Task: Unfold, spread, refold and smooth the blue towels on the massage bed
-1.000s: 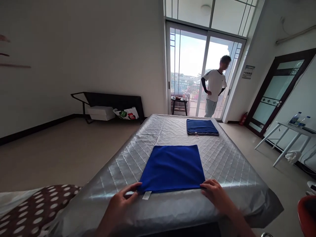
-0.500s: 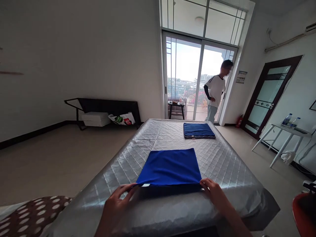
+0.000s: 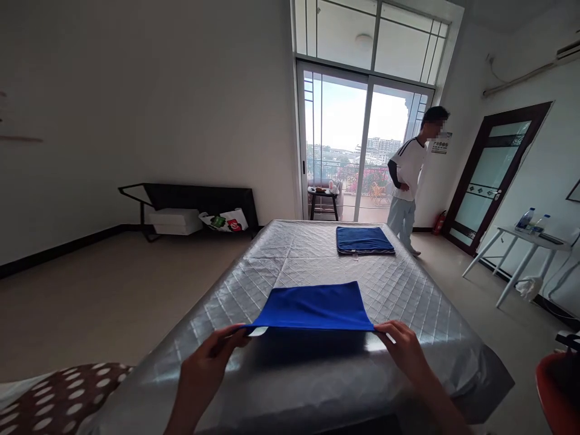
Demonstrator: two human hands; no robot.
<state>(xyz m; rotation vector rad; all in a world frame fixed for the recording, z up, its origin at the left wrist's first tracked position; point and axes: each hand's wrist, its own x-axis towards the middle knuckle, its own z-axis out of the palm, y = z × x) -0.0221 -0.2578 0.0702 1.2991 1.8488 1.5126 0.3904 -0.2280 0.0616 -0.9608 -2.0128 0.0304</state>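
Observation:
A bright blue cloth hangs between my two hands, its near edge pulled straight and raised, its far part lying on the silver quilted cover. My left hand pinches the near left corner, beside a small white tag. At the near right corner, my right hand grips the edge between thumb and fingers. Farther back on the cover lies a flat stack of folded blue cloth.
A person stands beyond the bed's far right corner. A white stool with bottles is at right, a red chair at lower right, a black bench frame by the left wall, brown dotted fabric at lower left.
Both hands have raised the cloth's near edge and drawn slightly apart, pulling it tauter. The far edge has slid a little nearer. The person has stepped to the right.

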